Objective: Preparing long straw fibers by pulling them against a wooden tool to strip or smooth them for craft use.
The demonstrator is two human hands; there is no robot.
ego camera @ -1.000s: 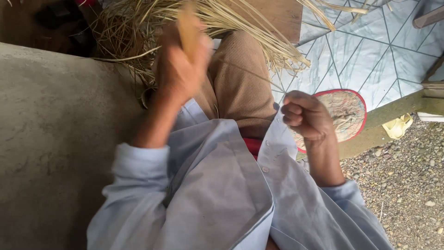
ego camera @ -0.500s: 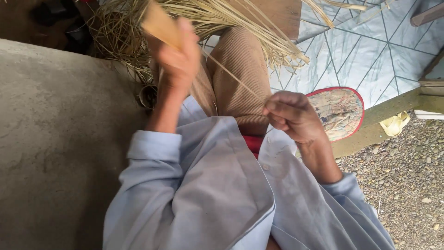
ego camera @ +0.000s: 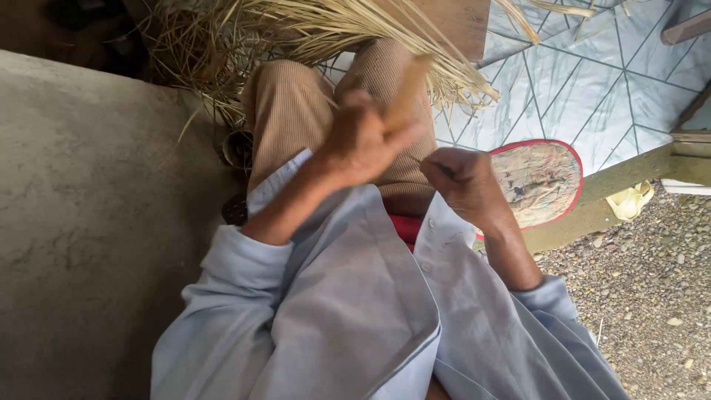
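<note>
Straw strip (ego camera: pixel 424 158), thin and dark, runs between the two hands, just above the knee in tan trousers (ego camera: pixel 385 89). The left hand (ego camera: pixel 363 144) is closed around a flat tan stick (ego camera: pixel 406 92). A moment ago that hand was up high by the straw pile (ego camera: pixel 318 30), far from the knee; now it has come down close to the right hand (ego camera: pixel 463 185). The right hand is pinched shut on the strip's end. So the strip between them looks much shorter now, and one pull seems done.
</note>
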